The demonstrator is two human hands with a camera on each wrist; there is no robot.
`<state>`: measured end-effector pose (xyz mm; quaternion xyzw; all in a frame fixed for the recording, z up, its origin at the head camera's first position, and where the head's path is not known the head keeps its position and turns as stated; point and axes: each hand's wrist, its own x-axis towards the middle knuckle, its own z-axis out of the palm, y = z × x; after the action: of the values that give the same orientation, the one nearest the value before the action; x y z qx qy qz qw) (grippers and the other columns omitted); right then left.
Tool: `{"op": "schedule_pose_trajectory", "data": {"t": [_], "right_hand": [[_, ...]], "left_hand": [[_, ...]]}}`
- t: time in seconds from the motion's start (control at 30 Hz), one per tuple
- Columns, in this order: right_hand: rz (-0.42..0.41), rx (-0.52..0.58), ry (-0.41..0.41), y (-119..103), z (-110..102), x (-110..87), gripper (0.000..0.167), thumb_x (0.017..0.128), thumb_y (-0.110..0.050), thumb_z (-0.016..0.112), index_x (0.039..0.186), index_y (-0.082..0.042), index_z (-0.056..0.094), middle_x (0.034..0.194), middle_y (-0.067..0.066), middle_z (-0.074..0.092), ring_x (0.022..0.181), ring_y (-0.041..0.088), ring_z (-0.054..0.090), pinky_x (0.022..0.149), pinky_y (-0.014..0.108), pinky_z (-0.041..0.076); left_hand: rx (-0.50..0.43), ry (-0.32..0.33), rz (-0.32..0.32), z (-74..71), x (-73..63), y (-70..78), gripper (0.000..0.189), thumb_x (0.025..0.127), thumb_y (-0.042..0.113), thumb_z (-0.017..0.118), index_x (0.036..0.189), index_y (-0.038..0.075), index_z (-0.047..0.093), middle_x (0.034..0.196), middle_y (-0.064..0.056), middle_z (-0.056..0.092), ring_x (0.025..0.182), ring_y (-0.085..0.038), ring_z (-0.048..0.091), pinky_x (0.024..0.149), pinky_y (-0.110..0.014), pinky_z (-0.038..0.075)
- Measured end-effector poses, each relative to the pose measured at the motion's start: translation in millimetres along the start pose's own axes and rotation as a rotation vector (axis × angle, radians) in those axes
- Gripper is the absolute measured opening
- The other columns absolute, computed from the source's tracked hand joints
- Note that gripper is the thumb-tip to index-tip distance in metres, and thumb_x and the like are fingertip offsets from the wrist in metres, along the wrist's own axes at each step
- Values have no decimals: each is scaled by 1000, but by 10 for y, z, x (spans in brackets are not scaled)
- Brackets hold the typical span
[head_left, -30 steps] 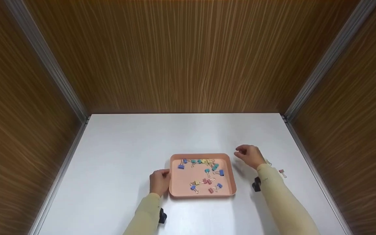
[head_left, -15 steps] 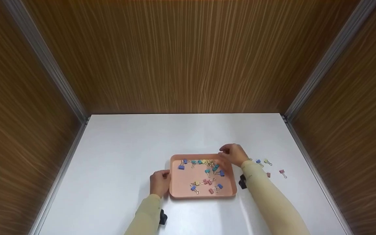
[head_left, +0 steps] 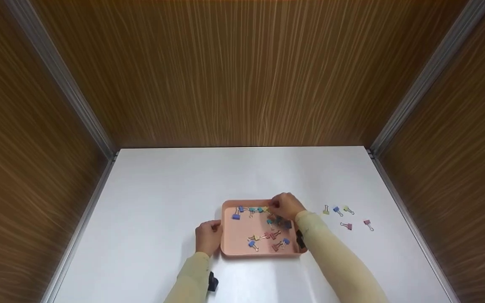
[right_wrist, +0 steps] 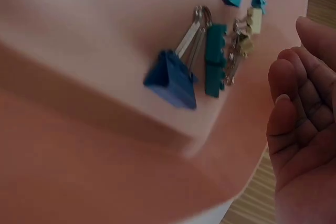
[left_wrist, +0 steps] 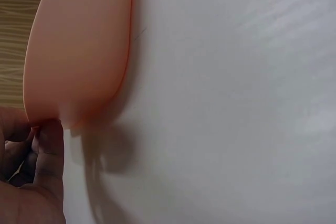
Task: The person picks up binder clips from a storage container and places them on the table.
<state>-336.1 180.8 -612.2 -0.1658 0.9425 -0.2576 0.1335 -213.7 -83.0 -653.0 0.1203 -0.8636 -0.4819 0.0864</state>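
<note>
A shallow pink tray (head_left: 242,254) lies on the white table and holds several binder clips in blue, teal, yellow and pink. My left hand (head_left: 208,237) is at the tray's left side; in the left wrist view its thumb and fingers (left_wrist: 48,140) pinch the rim. Over the tray's back right part is my right hand (head_left: 286,206), which hides some clips beneath it. Seen from the right wrist, this hand (right_wrist: 307,108) has loosely bent fingers and nothing between them. A blue binder clip (right_wrist: 172,80) and a teal one (right_wrist: 214,59) lie near it.
On the table right of the tray lie several loose binder clips: a blue one (head_left: 338,211), yellow ones and pink ones, such as a pink clip (head_left: 368,224). Wood-grain panels (head_left: 242,75) enclose the table (head_left: 162,181) at the back and both sides.
My right hand has moved left, from beside the tray to over its back right part. The loose clips on the right have come into view. My left hand stays at the tray's rim.
</note>
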Motion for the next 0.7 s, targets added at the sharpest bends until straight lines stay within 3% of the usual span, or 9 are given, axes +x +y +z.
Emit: {"op": "schedule_pose_trajectory", "data": {"t": [0.23, 0.4, 0.53, 0.7], "right_hand": [[85, -151, -43, -128, 159, 36, 37, 77, -37, 80, 111, -25, 73, 86, -13, 65, 76, 8, 57, 78, 34, 50], [109, -231, -77, -180, 220, 52, 40, 78, -43, 78, 115, -32, 70, 95, -14, 67, 79, 7, 57, 81, 35, 50], [74, -227, -96, -196, 267, 79, 37, 81, -40, 76, 115, -28, 71, 96, -12, 69, 74, 8, 57, 76, 33, 49], [-15, -146, -111, -199, 359, 116, 28, 84, -29, 74, 109, -16, 72, 82, -6, 65, 67, 10, 56, 63, 28, 47]], "left_hand": [[-1, 18, 17, -16, -18, -18, 15, 85, 4, 68, 98, 0, 74, 82, -4, 70, 77, -16, 64, 72, -33, 54], [-9, 8, 6, -26, -33, -19, 16, 85, 5, 68, 99, 0, 73, 83, -4, 70, 78, -16, 64, 72, -33, 54], [-13, 20, 20, -28, -27, -25, 16, 85, 5, 68, 99, -1, 73, 84, -6, 71, 78, -17, 65, 72, -33, 54], [-18, 21, 31, -24, -37, -29, 15, 84, 4, 68, 97, 0, 74, 83, -6, 70, 78, -18, 65, 71, -34, 54]]}}
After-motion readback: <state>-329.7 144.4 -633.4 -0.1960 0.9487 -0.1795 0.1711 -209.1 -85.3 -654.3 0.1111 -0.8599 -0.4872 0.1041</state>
